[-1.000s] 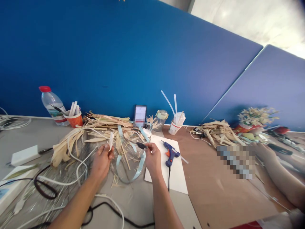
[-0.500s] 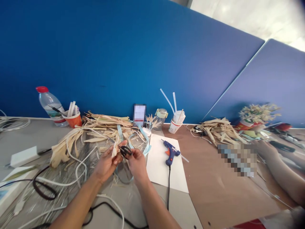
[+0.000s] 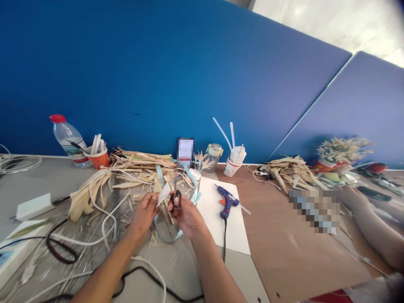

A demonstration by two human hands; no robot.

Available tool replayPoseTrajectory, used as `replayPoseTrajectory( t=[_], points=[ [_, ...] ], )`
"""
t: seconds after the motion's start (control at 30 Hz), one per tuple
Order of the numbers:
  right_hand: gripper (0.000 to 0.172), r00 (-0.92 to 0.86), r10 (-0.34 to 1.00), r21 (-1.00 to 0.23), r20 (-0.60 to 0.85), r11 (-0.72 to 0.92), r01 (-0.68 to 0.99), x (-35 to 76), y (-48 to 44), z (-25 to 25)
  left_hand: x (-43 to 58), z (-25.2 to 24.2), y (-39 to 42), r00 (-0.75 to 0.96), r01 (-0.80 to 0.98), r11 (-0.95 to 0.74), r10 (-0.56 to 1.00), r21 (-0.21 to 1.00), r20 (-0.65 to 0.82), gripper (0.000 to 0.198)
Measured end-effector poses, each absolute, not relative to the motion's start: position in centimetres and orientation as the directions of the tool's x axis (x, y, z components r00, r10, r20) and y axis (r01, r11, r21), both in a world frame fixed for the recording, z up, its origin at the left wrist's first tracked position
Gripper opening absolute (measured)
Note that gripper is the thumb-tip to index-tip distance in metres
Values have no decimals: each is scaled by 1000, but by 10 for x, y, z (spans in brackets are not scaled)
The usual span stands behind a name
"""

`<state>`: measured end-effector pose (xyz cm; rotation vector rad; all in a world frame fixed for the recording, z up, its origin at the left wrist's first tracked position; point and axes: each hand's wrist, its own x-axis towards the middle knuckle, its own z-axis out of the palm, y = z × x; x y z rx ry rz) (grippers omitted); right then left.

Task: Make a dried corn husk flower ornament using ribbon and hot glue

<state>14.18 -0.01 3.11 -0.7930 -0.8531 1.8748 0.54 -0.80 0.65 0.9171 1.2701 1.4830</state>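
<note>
My left hand (image 3: 145,212) pinches a small pale piece of dried corn husk (image 3: 163,194), its tip pointing up and right. Black-handled scissors (image 3: 176,199) are in my right hand (image 3: 188,218), fingers curled round the handles and blades pointing up, just right of the husk piece. Behind and left of both hands lie piles of dried corn husks (image 3: 143,161). Light blue ribbon (image 3: 191,173) curls on the table beyond my right hand. A blue glue gun (image 3: 227,201) rests on a white sheet (image 3: 217,231) to the right.
A bottle (image 3: 67,141) and an orange cup (image 3: 98,159) stand at the back left. White cable (image 3: 109,216) and black cable (image 3: 142,271) cross the left side. A paper cup (image 3: 232,167) holds glue sticks. Another person's arm (image 3: 366,221) reaches in at the right.
My hands have drawn slightly apart. The scissors have turned from pointing across at the husk piece to pointing upward, and the husk piece now tilts to the right.
</note>
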Motion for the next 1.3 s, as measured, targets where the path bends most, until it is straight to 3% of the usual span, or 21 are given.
replayPoseTrajectory(
  t=[0.07, 0.17, 0.3, 0.4, 0.63, 0.73, 0.87, 1.0, 1.3],
  points=[
    [43, -325, 936, -784, -134, -301, -543, 144, 1, 32, 3, 1, -7, -296, 13, -41, 954, 999, 43, 33],
    [41, -88, 989, -805, -115, -145, -576, 141, 2, 30, 3, -2, -9, -251, 257, -92, 955, 962, 159, 29],
    [36, 29, 991, -839, -129, -94, -536, 134, 2, 25, 7, 0, -13, -242, 417, -89, 949, 905, 204, 25],
    [38, 58, 988, -872, -140, -95, -481, 132, 2, 24, 9, 2, -14, -225, 368, -72, 960, 927, 164, 26],
    [40, 134, 978, -884, -157, -79, -461, 137, 6, 26, 6, 3, -7, -260, -101, -72, 964, 992, 44, 31],
    [40, 157, 976, -879, -152, -61, -474, 139, 7, 26, 3, -1, -4, -292, -127, -43, 956, 991, 4, 31],
    [39, 180, 975, -886, -131, -34, -462, 142, 8, 26, -2, -6, -2, -312, 81, 40, 950, 996, -13, 27],
    [40, 231, 967, -899, -107, 5, -438, 145, 10, 28, -6, -10, -2, -309, 320, -9, 944, 947, 113, 18],
    [41, 260, 958, -894, -121, 9, -449, 150, 12, 30, -6, -12, -7, -110, 781, 39, 991, 623, 76, 17]
  ],
)
